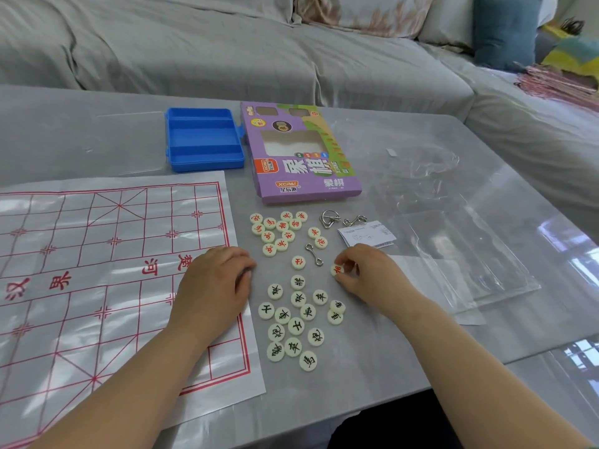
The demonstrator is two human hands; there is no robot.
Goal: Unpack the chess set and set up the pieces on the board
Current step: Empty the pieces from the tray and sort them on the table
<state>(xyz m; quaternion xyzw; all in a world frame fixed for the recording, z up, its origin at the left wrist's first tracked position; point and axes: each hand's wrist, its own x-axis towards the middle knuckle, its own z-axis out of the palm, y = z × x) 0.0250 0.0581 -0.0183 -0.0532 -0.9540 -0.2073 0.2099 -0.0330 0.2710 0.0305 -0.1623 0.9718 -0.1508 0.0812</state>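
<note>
Board (97,254) lies left of red piece (337,269) pinched in our R hand (366,277); L hand (217,280) sits nearer, on board edge, fingers curled, contents unclear.

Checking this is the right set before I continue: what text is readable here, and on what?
"象棋": purple box, large print.
"XCPAI": same box, orange logo.
"楚河", "汉界": board, in red.
"相": red piece pinched by the right hand.
"将", "車", "士": black pieces.
White slip and the box's small print: too small to read.
</note>
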